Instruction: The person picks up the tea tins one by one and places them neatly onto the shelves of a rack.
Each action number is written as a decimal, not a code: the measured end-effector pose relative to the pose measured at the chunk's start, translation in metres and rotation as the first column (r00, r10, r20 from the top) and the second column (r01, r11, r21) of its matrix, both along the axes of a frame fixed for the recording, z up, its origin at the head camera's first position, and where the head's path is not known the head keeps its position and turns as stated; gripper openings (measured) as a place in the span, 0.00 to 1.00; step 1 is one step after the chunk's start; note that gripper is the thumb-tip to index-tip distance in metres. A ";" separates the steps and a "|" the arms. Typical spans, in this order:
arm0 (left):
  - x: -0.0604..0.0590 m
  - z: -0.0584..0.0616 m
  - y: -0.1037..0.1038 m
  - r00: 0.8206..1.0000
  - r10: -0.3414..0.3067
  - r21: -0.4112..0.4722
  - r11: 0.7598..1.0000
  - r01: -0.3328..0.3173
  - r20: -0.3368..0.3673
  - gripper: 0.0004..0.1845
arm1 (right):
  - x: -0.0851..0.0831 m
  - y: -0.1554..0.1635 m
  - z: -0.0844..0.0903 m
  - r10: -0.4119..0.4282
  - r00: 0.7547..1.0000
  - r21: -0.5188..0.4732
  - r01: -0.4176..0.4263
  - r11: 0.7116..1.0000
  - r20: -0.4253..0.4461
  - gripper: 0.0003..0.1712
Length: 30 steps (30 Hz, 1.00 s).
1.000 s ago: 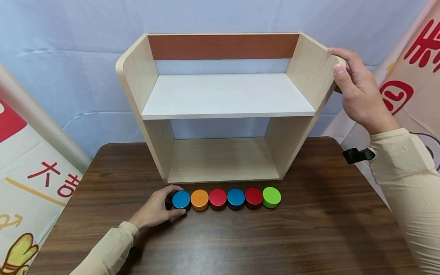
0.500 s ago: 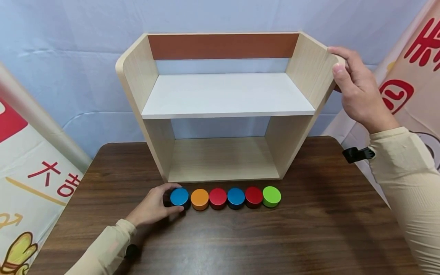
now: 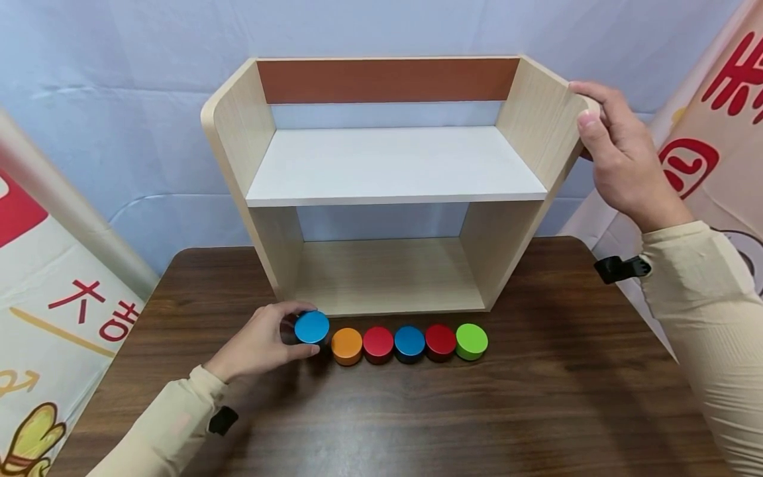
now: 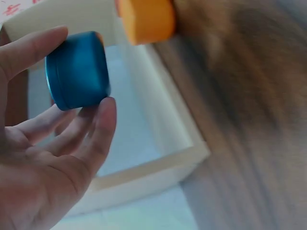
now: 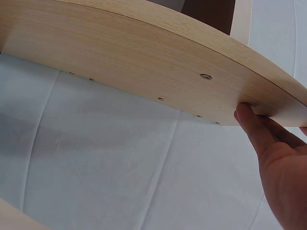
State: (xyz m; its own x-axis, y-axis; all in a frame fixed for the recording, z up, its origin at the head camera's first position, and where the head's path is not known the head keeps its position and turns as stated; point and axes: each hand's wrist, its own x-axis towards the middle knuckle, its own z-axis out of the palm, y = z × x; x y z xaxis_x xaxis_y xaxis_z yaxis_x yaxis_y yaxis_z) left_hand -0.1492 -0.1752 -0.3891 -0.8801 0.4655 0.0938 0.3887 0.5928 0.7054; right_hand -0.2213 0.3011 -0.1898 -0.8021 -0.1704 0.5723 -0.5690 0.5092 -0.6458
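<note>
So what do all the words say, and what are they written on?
"大" in red, with a second red character below it too distorted to read: left banner.
Large red characters, cut off by the frame edge, unreadable: right banner.
Shelf unit, the blue puck and the other coloured pucks: no writing.

Change: your left hand (image 3: 262, 344) now lifts the blue disc (image 3: 312, 326) off the table (image 3: 536, 397) | disc sits higher, parted from the orange disc (image 3: 347, 345) | wrist drawn slightly back.
</note>
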 end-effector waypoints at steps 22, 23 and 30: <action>0.005 0.090 0.037 0.986 -0.168 0.015 0.986 0.168 -0.007 0.28 | 0.000 0.001 -0.001 0.000 1.000 -0.019 0.000 1.000 0.002 0.27; 0.005 0.094 0.040 0.985 -0.174 0.015 0.985 0.175 -0.011 0.28 | 0.000 0.001 -0.001 0.001 1.000 -0.018 -0.001 1.000 0.001 0.27; 0.003 0.121 0.056 0.972 -0.226 0.004 0.974 0.227 -0.066 0.28 | -0.001 0.001 -0.001 0.008 1.000 -0.022 -0.008 1.000 -0.004 0.27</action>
State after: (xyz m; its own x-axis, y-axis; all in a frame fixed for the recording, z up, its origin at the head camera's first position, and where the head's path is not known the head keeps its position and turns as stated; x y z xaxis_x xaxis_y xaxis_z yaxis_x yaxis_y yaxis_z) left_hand -0.1458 -0.1193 -0.2682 -0.7437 0.6508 0.1529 0.5568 0.4764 0.6805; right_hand -0.2222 0.3017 -0.1903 -0.7984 -0.1642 0.5793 -0.5757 0.4900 -0.6546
